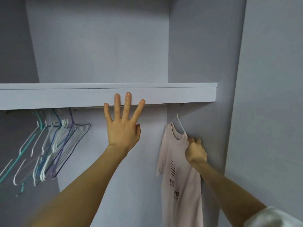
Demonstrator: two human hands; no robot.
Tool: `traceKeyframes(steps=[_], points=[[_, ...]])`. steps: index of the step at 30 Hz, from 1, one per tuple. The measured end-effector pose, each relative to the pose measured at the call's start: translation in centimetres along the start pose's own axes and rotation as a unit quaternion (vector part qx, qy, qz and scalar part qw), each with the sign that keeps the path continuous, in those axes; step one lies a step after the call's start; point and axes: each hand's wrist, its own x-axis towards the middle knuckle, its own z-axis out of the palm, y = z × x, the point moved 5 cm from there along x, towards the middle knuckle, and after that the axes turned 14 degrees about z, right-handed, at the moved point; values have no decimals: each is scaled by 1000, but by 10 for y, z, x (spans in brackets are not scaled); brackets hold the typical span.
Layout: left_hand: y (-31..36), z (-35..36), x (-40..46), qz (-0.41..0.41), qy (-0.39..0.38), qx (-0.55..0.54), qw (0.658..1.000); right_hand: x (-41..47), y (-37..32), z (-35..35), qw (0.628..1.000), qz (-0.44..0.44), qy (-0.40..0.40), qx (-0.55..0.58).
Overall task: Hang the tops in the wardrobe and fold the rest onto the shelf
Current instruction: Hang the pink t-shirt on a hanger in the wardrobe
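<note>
The right hand [196, 152] pinches the pink t-shirt [180, 177] at its shoulder, on a hanger [179, 124] under the shelf [180, 95]; the left hand [123, 125] is spread open; tugging gently should square it without slipping it off

Pale lavender-grey walls [101, 43] close in a recessed alcove. A side panel [268, 95] of the same colour stands at the right, nearer than the far wall. Soft, even light, faint shadows in the corners.
</note>
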Motion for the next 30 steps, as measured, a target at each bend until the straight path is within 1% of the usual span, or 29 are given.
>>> traceKeyframes(steps=[4, 7, 9, 12, 13, 15, 19, 21, 24, 27, 28, 29, 30], points=[[0, -13, -15, 5, -78, -29, 997, -31, -5, -21, 995, -60, -1, -78], [0, -25, -34, -12, -123, -81, 989, -65, -10, -32, 990, -127, -24, -48], [0, -38, -58, -30, -166, -115, 979, -97, -14, -36, 983, -171, -71, -15], [-2, -59, -112, -65, -228, -164, 958, -153, -21, -33, 960, -221, -171, 24], [-1, -62, -126, -76, -235, -181, 952, -166, -22, -32, 954, -231, -190, 31], [-7, -77, -167, -119, -273, -193, 935, -204, -31, -22, 931, -257, -256, 38], [-29, -106, -244, -210, -341, -175, 900, -269, -58, 2, 884, -326, -333, 35], [-46, -130, -284, -263, -362, -151, 881, -306, -77, 19, 851, -364, -377, 25], [-71, -180, -343, -352, -371, -97, 854, -371, -108, 41, 792, -438, -424, 16], [-81, -251, -405, -463, -364, -17, 808, -454, -129, 55, 704, -532, -471, 13], [-77, -282, -428, -505, -359, 12, 785, -488, -132, 57, 668, -559, -491, 9], [-72, -300, -440, -527, -357, 26, 771, -507, -130, 59, 649, -573, -501, 2], [-63, -334, -462, -561, -353, 56, 747, -544, -128, 59, 612, -602, -514, -2]])
